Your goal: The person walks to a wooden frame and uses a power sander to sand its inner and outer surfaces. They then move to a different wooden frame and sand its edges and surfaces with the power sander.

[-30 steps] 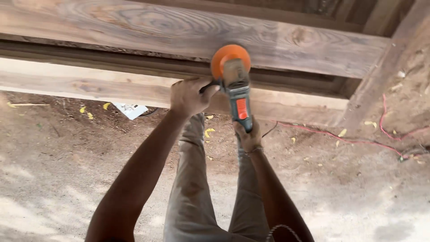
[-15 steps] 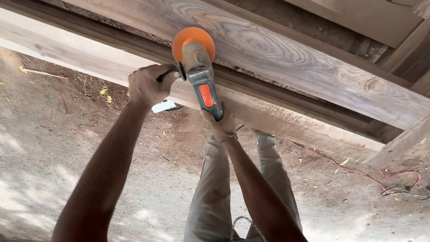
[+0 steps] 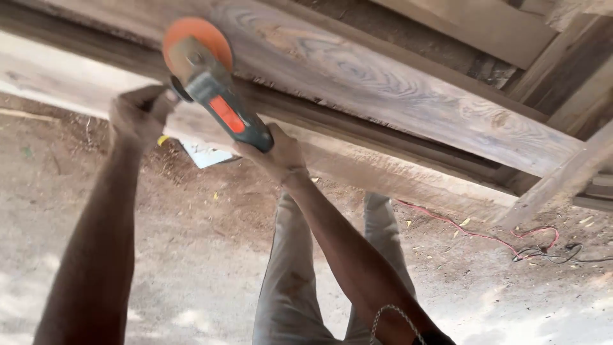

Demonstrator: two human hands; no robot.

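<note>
I hold a grinder-type sander (image 3: 220, 105) with a teal body, an orange stripe and a round orange disc at its head. The disc lies on a long grained wooden plank (image 3: 396, 83) that runs across the top of the view. My right hand (image 3: 278, 152) grips the rear of the tool's body. My left hand (image 3: 137, 112) clasps the side handle next to the disc. Both forearms reach up from the bottom of the view.
Below are my legs in grey trousers (image 3: 290, 281) on a dusty earth floor (image 3: 191, 255). A red cable (image 3: 472, 233) and a dark cable trail over the ground at right. A white scrap (image 3: 207, 155) lies under the plank. More timber frames (image 3: 562, 64) stand at upper right.
The sander and both hands have slid leftward along the plank, and the view has tilted so the plank now slopes down to the right.
</note>
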